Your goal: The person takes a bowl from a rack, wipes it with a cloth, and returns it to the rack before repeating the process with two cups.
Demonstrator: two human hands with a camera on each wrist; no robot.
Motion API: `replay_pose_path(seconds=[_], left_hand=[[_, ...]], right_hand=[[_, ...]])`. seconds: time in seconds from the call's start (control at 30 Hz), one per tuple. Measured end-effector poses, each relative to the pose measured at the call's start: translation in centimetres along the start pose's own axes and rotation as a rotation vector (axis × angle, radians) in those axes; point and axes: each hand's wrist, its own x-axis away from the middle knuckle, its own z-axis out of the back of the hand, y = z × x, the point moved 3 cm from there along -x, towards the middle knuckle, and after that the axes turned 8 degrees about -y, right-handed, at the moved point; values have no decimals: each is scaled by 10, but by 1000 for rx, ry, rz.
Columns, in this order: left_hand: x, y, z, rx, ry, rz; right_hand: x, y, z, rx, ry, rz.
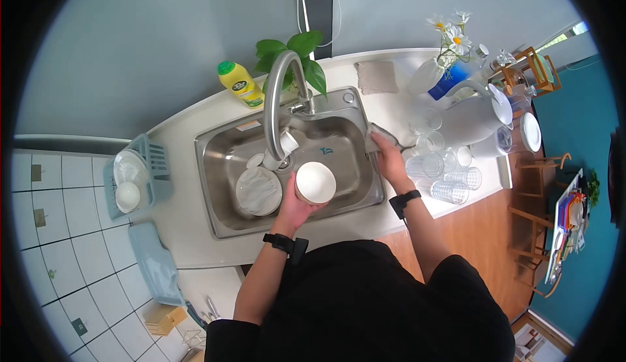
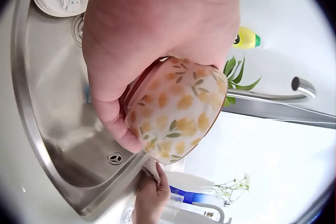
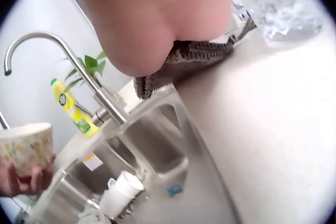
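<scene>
My left hand holds a white bowl over the sink, with the opening facing up in the head view. Orange and yellow flowers with green leaves cover the outside of the bowl, and the fingers curl round it in the left wrist view. To the right, at the sink's edge, my right hand pinches a grey-brown cloth just above the counter. Inside the steel sink, plates with white spoons on top lie near a white mug.
A curved tap arches over the sink. Behind it stand a yellow cleaner bottle and a leafy plant. Several glasses and a white pitcher crowd the right counter. A blue dish rack sits on the left.
</scene>
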Motion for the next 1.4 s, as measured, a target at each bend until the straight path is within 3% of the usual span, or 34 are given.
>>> replay_pose_path(seconds=[0.07, 0.13, 0.17, 0.23, 0.27, 0.3, 0.33, 0.4, 0.47, 0.53, 0.57, 0.63, 0.67, 0.73, 0.77, 0.83, 0.87, 0.93, 1.1, 1.17, 1.2, 1.27, 1.3, 1.33, 1.37, 1.4], left_hand=[[3, 1, 4, -20, 0, 25], [7, 1, 5, -60, 10, 41], [9, 2, 5, -66, 2, 44], [10, 3, 8, -54, -1, 51], [12, 3, 10, -56, -8, 48], [13, 5, 11, -35, -42, 39], [15, 5, 15, -14, -75, 28], [16, 7, 32, -7, -93, 7], [19, 9, 47, -145, -49, -26], [27, 15, 50, -95, -63, -65], [31, 18, 52, -125, -35, -157], [38, 22, 51, -157, -14, -251], [42, 25, 52, -195, 35, -283], [45, 27, 58, -242, 67, -309], [46, 30, 59, -280, 46, -399], [50, 32, 60, -316, 17, -490], [53, 33, 60, -316, -2, -496], [61, 38, 60, -316, -24, -509], [62, 42, 71, -134, -91, -425], [65, 42, 74, -89, -89, -374], [64, 41, 76, -45, -88, -322], [61, 41, 80, 5, -115, -269], [54, 38, 86, 44, -139, -254], [52, 42, 82, 78, -165, -241], [54, 46, 80, -107, -77, -333], [56, 48, 80, -111, -79, -335]], right_hand=[[2, -37, 9, -155, 113, -66], [6, -69, 7, -747, -20, -409], [10, -78, -5, -582, 6, -140], [19, -123, -19, -472, -216, 56], [23, -142, -32, -437, -374, 68], [27, -153, -48, -314, -404, 244], [32, -158, -59, -308, -403, 252], [42, -170, -83, -20, -490, 343], [48, -175, -96, 18, -492, 355], [49, -182, -102, 4, -514, 322], [48, -186, -105, 12, -514, 327], [46, -196, -111, -168, -644, 138], [44, -202, -110, -162, -636, 136], [37, -228, -100, -589, -797, -213], [36, -226, -110, -586, -784, -217], [36, -219, -132, -1208, -727, -491], [37, -220, -133, -1204, -723, -489], [33, -235, -122, -1619, -478, -804], [29, -243, -119, -1675, -292, -845], [23, -238, -116, -1465, -181, -473], [24, -242, -111, -1465, -183, -471], [24, -256, -100, -370, -494, -124], [27, -254, -112, -203, -554, 43], [28, -251, -116, -203, -547, 47], [31, -254, -120, -74, -544, 235], [36, -255, -124, 58, -538, 420]])
